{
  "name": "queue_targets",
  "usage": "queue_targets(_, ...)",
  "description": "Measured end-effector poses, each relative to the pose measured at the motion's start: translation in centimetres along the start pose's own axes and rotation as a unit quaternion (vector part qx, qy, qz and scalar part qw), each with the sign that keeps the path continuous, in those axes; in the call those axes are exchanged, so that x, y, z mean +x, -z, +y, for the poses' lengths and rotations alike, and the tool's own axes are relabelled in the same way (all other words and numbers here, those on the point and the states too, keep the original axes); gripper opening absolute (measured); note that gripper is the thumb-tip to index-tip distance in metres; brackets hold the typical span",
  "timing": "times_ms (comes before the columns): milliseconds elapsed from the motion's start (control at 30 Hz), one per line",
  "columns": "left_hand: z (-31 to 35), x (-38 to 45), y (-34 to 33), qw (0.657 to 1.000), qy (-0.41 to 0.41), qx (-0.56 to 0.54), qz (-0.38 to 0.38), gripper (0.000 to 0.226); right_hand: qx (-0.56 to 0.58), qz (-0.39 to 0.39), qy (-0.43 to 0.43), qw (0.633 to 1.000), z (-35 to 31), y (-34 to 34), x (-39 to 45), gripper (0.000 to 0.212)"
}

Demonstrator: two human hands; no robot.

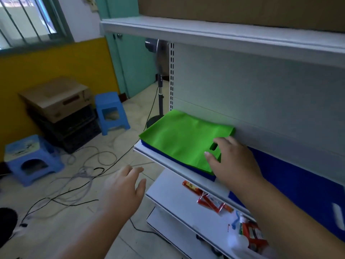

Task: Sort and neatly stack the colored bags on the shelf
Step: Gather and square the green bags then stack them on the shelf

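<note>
Right hand (pixel 235 161), fingers loosely spread, steadies green bag (pixel 184 141) squarely atop blue bag (pixel 203 174); left hand (pixel 123 191), at seven o'clock, hovers open, empty.

No legible text, brand, number or sign is present. The red packets (pixel 211 200) on the lower shelf (pixel 168 195) carry print that is too blurred to read. The bottle (pixel 240 234) near that shelf's front edge bears an unreadable label. The cardboard box (pixel 56 98) on the floor shows a dark marking, also illegible.
</note>
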State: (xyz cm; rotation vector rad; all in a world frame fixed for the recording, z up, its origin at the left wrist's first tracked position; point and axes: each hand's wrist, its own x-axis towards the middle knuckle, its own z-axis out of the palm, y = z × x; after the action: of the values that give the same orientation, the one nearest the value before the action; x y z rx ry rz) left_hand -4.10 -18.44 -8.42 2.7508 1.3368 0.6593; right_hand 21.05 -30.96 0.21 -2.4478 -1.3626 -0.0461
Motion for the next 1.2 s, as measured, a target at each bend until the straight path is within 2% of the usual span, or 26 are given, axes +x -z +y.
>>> queue_targets(200, -3.2, 5.9, -2.4, 0.998, 0.013, -0.031, -0.052, 0.028, -0.076, -0.007, -0.059, 0.995, -0.4, -2.6, 2.5, 0.045)
queue_targets(367, -5.8, 10.7, -3.6, 0.993, -0.003, -0.044, -0.112, 0.043, -0.155, -0.051, -0.137, 0.977, -2.0, -5.8, 2.0, 0.045)
queue_targets(467, -7.0, 12.8, -4.4, 0.989, -0.022, -0.051, -0.137, 0.048, -0.181, -0.040, -0.162, 0.969, -3.0, -7.4, 1.8, 0.045)
queue_targets(633, -7.6, 15.4, -4.9, 0.982, -0.038, -0.103, -0.155, 0.040, -0.175, 0.034, -0.137, 0.974, -2.9, -9.1, 1.8, 0.032)
queue_targets(933, -8.1, 19.2, -5.2, 0.969, 0.042, -0.207, -0.125, 0.016, -0.150, 0.081, -0.112, 0.979, -3.7, -9.1, 0.2, 0.025)
queue_targets(1000, -8.2, 19.5, -4.9, 0.967, 0.044, -0.217, -0.123, 0.010, -0.123, 0.097, -0.152, 0.976, -4.1, -8.8, -0.5, 0.028)
queue_targets(1067, -8.7, 19.1, -4.7, 0.958, 0.054, -0.241, -0.145, 0.006, -0.103, 0.075, -0.220, 0.967, -4.6, -8.6, -1.1, 0.038)
queue_targets(1200, -9.7, 17.8, -4.4, 0.925, 0.084, -0.276, -0.249, 0.015, 0.014, 0.020, -0.336, 0.942, -5.4, -8.6, -1.2, 0.058)
